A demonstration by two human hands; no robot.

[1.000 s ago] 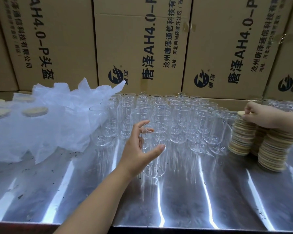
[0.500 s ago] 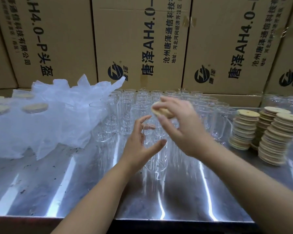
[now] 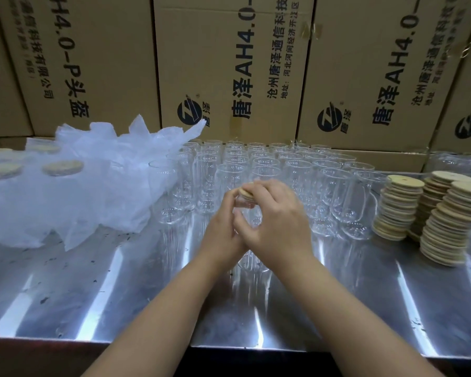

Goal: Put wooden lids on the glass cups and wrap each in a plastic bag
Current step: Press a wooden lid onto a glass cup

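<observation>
Lid (image 3: pixel 245 192) moved from stack (image 3: pixel 400 208) onto cup (image 3: pixel 244 206) | right hand (image 3: pixel 278 221) pinches lid | left hand (image 3: pixel 220 235) grips cup

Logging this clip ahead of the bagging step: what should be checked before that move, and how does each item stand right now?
1. Left hand holds the glass cup: ok.
2. Right hand pinches the wooden lid at the cup's mouth: ok.
3. Lid seated flat in the rim: cannot tell, as fingers cover most of it.
4. Plastic bags piled to the left, nothing lying on them: ok.
5. Neighbouring cups upright behind the hands: ok.
</observation>
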